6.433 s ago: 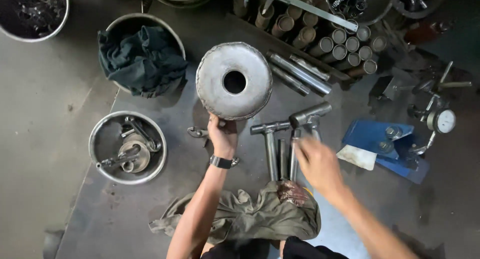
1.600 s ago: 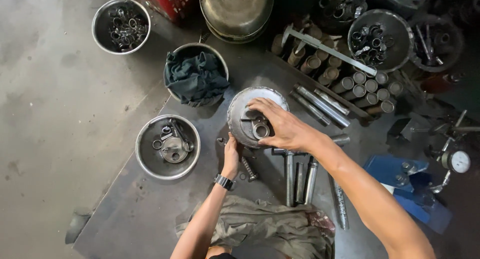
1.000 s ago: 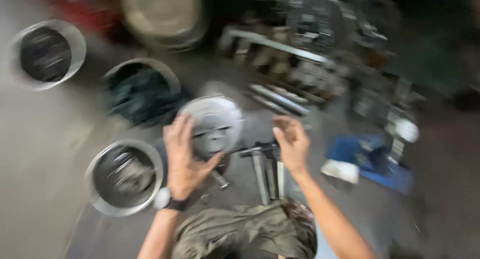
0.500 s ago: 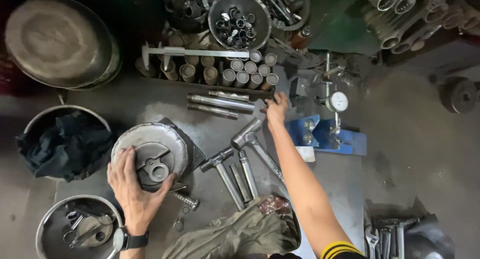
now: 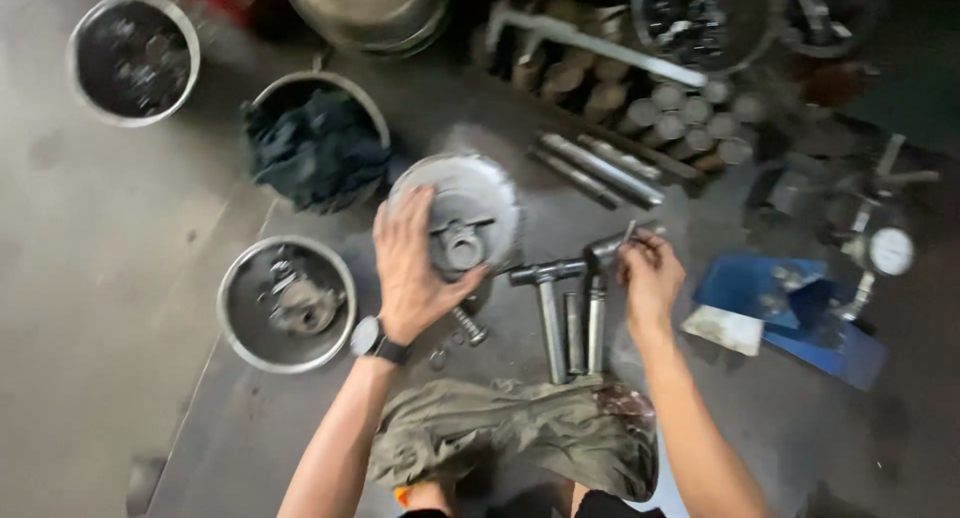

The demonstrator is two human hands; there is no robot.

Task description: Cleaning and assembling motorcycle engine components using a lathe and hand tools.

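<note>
A grey metal drum (image 5: 460, 213), olive-green rag (image 5: 520, 443), dark teal cloth (image 5: 315, 153), blue tray (image 5: 790, 313), silvery bowls (image 5: 285, 303).

Round housing (image 5: 470, 203) sits btwn rag bucket (image 5: 318, 143) at left & T-shafts (image 5: 570, 308) at right.
</note>
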